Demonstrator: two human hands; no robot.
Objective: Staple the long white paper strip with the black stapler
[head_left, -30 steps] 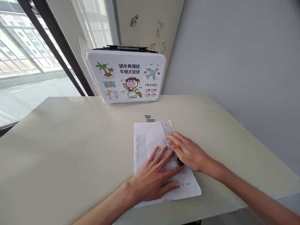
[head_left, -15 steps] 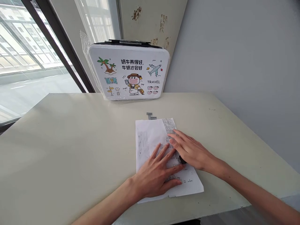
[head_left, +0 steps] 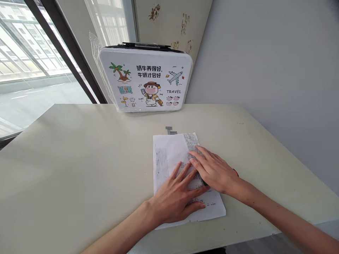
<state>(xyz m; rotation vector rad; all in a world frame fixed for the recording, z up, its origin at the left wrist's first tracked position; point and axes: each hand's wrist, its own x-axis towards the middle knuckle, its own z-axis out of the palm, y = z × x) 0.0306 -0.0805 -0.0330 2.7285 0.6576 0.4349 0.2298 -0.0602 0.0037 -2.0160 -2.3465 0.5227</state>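
A white paper sheet (head_left: 174, 144) lies on the table, its right strip folded over and covered in small print. My left hand (head_left: 180, 197) rests flat on the sheet with fingers spread. Above and to its right, my right hand (head_left: 214, 171) presses on the printed fold along the right edge, fingers stretched out. Under its thumb side a small part of a black object (head_left: 204, 182) shows; its kind cannot be made out. From beneath the paper's far edge sticks out a grey piece with short crossbars (head_left: 168, 130), mostly covered.
At the table's (head_left: 92, 158) back edge stands a white cartoon-printed case (head_left: 162, 95) with a black handle, partly wrapped in clear plastic. A grey wall (head_left: 265, 63) is on the right, with a window (head_left: 34, 63) on the left.
My right hand has shifted slightly left, and the paper's lower right corner has drawn inward. The black object is more covered. My left hand stays in place.
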